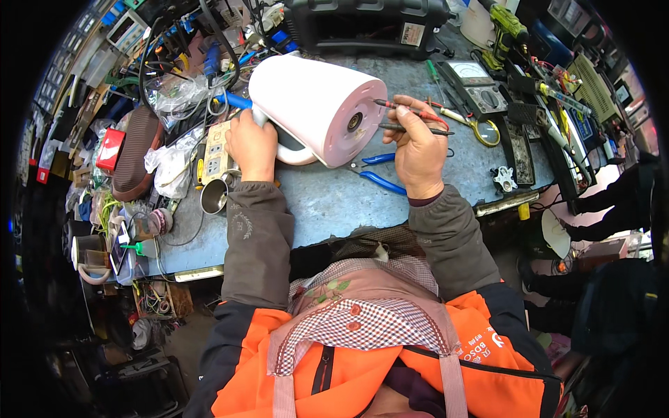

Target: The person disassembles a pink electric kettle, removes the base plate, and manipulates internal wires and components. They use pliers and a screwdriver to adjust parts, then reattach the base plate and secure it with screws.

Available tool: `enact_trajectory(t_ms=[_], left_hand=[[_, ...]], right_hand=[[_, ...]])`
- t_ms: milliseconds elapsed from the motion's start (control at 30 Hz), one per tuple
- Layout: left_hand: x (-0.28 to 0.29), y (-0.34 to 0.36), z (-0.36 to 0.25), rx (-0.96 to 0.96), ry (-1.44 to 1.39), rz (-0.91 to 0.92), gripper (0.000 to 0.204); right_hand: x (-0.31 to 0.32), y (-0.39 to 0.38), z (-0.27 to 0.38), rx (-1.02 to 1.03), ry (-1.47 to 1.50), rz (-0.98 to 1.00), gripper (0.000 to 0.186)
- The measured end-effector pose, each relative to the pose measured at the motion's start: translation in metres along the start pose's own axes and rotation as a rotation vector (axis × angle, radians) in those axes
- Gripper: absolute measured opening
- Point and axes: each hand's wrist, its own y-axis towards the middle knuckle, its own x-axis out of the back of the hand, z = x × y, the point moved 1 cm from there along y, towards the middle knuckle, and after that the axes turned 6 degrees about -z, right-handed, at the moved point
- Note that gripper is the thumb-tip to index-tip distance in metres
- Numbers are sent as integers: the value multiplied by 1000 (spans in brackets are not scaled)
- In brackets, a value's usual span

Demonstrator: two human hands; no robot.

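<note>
A white electric kettle [300, 101] lies on its side, its base with a round centre connector [355, 122] facing right. My left hand [252, 145] is closed on the kettle's handle at the left. My right hand [418, 146] holds two test probes, a red one [432, 117] and a black one [437, 131], with the red one's tip at the base. Blue-handled pliers [382, 184] lie beneath the right hand. An analogue multimeter [481, 92] sits to the right.
A blue workbench [327, 216] carries a power strip [216, 157], metal cup [213, 198], tangled cables, a green drill [505, 28], a magnifier [486, 132] and a black case [348, 28]. People's dark-clothed legs [606, 202] show at the right, beside a round stool [555, 230].
</note>
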Motion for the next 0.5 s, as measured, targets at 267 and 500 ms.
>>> enact_trajectory(t_ms=[267, 500], left_hand=[[-6, 14, 1, 100, -43, 107, 62], [1, 14, -3, 149, -50, 134, 62]], right_hand=[[-3, -7, -8, 136, -194, 36, 24], [-7, -7, -13, 129, -189, 78, 24]])
